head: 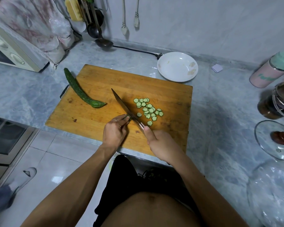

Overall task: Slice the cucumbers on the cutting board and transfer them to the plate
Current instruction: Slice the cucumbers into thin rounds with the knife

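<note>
The whole cucumber [79, 89] is lying dark green and bumpy at the wooden cutting board's [162, 90] left edge, its long axis running from far-left to near-centre, the curved end pointing right. Pale, scalloped slices [148, 110] are piling up right of the knife [126, 108]. The left hand [116, 131] is pinching a small cucumber stub [127, 117] against the blade; the right hand [161, 144] is gripping the knife's handle. The round white plate [177, 67] is sitting just beyond the board's far-right corner.

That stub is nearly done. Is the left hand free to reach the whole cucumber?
Probably yes: the whole cucumber lies uncovered left of the knife, but the left hand must first drop the stub.
</note>
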Demonstrator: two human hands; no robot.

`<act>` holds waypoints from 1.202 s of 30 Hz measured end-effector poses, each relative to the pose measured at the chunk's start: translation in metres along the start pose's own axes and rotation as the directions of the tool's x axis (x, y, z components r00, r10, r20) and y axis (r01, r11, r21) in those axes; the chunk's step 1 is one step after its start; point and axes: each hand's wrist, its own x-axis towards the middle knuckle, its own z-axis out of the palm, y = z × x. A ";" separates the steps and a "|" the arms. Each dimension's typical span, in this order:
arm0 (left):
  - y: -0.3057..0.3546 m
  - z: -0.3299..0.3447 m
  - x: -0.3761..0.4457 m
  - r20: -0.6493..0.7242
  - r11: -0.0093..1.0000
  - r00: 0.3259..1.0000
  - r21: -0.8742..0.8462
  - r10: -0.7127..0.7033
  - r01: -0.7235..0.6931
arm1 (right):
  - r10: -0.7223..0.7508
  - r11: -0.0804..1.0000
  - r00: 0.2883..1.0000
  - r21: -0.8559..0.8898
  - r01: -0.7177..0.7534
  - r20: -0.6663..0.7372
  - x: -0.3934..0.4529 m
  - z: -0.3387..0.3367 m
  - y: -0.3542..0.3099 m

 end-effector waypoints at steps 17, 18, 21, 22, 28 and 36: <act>0.002 -0.001 -0.001 0.029 0.999 1.000 0.033 -0.005 0.004 | 0.024 0.999 1.000 -0.022 -0.024 -0.004 0.023 0.013 -0.008; 0.003 -0.001 -0.002 0.028 1.000 1.000 0.028 -0.001 0.000 | 0.028 0.999 0.999 -0.021 -0.028 -0.015 0.025 0.017 -0.008; 0.003 -0.001 -0.001 0.014 1.000 1.000 0.017 -0.012 0.012 | 0.028 0.999 0.999 -0.017 -0.028 -0.041 0.026 0.021 -0.006; 0.003 0.000 -0.001 0.013 1.000 1.000 0.015 -0.022 0.022 | 0.031 1.000 0.998 -0.003 -0.031 -0.050 0.025 0.018 -0.005; 0.004 -0.005 -0.001 0.031 1.000 0.999 0.020 -0.017 0.016 | 0.164 0.971 0.984 0.189 -0.149 -0.066 0.023 0.002 0.002; 0.007 -0.010 0.000 0.042 0.994 0.999 0.108 0.011 -0.016 | 0.135 0.984 0.989 0.125 -0.126 -0.064 0.018 -0.003 0.005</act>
